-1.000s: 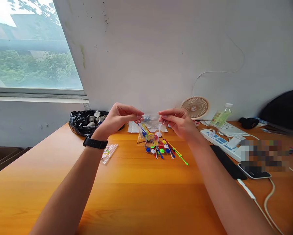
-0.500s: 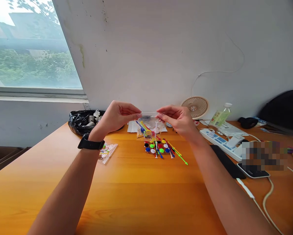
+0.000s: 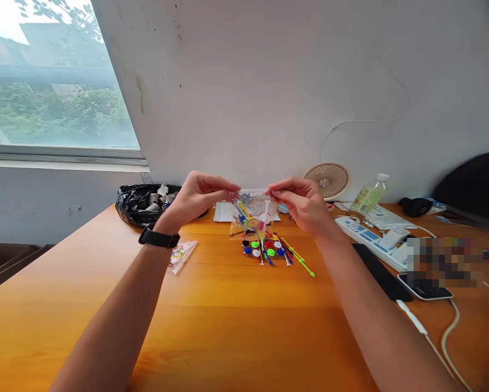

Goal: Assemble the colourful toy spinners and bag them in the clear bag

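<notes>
A clear plastic bag [image 3: 250, 209] hangs between my two hands above the far part of the table. Coloured plastic pieces, among them yellow, blue and white ones, show through it. My left hand [image 3: 207, 190], with a black band on the wrist, pinches the bag's upper left corner. At the upper right corner, my right hand [image 3: 297, 201] pinches it between thumb and fingers. Below the bag lie round coloured pieces [image 3: 256, 252] in rows and several thin coloured sticks [image 3: 299, 256] with arrow-like ends. Beside my left wrist, another small clear bag [image 3: 183, 256] with coloured bits rests on the table.
A black plastic bag [image 3: 130, 204] with grey items stands at the back left. Along the right are a fan [image 3: 328, 181], a bottle [image 3: 369, 197], a power strip [image 3: 367, 239], a black strip [image 3: 381, 272], a phone [image 3: 426, 288] and white cables [image 3: 446, 332].
The bag's top edge, nearly a straight line before, is now spread wider, and more of its contents show. My hands have moved slightly apart. The view has shifted a little.
</notes>
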Demonstrator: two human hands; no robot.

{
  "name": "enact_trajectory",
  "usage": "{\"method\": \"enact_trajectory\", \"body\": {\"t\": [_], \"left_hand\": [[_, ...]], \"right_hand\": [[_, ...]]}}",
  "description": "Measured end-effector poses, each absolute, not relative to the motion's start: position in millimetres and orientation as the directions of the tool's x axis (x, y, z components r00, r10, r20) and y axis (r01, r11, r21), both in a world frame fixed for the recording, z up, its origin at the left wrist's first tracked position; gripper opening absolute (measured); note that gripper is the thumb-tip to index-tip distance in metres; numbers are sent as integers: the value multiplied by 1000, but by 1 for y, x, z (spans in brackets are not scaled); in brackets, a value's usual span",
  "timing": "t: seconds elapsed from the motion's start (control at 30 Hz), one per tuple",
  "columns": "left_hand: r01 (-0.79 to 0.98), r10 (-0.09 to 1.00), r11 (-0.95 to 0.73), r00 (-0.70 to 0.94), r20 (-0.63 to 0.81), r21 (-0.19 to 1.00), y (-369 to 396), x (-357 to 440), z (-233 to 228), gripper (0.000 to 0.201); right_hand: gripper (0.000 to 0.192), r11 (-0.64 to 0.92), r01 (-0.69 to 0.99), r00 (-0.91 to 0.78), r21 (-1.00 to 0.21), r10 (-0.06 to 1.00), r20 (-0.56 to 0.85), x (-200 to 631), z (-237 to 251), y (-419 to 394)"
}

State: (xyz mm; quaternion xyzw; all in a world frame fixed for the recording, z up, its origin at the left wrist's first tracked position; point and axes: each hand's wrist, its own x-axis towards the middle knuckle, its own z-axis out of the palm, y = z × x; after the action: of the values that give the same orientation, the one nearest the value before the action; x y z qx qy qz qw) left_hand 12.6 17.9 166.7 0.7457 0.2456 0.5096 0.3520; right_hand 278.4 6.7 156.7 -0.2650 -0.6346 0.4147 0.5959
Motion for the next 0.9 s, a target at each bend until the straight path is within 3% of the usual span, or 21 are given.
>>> {"method": "enact_trajectory", "body": {"t": [0.13, 0.37, 0.6, 0.9], "left_hand": [[6, 759, -597, 328, 563, 802, 17, 15, 166, 20], [60, 761, -609, 325, 561, 791, 14, 17, 170, 39], [159, 743, -629, 411, 528, 761, 3, 31, 174, 28], [165, 757, -612, 405, 513, 774, 0, 20, 183, 24]], "right_hand": [[12, 528, -136, -148, -838, 826, 545, 279, 156, 7], [23, 618, 84, -180, -782, 781, 598, 283, 163, 3], [25, 689, 351, -350, -634, 724, 594, 267, 168, -14], [38, 640, 295, -331, -709, 765, 552, 280, 172, -10]]}}
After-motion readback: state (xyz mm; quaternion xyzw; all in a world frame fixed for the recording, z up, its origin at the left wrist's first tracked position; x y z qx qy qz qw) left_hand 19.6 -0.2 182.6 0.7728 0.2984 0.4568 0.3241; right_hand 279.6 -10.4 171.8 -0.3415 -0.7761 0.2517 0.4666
